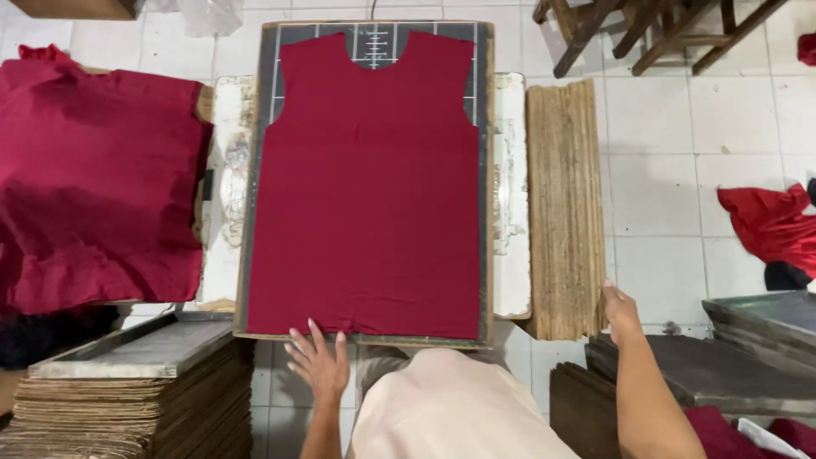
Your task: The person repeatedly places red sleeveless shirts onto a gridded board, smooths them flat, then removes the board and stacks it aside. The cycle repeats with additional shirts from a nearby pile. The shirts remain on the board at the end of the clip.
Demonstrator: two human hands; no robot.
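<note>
A dark red sleeveless shirt panel (370, 187) lies flat on a dark printing board (485, 170) with white ruler marks at its neck end. My left hand (319, 361) is spread open at the near edge of the board, fingertips touching the cloth's bottom hem. Off to the right, my right hand (620, 313) rests on the near end of a stack of brown cardboard sheets (565, 204) that stands beside the board; its fingers are on the stack's edge, and whether they grip a sheet cannot be told.
A heap of dark red cloth (89, 183) lies at left. A grey framed screen (140, 348) sits on stacked cardboard at lower left. More flat frames (765, 319) are at lower right. Red cloth (769, 221) lies on the tiled floor, wooden stools (646, 30) behind.
</note>
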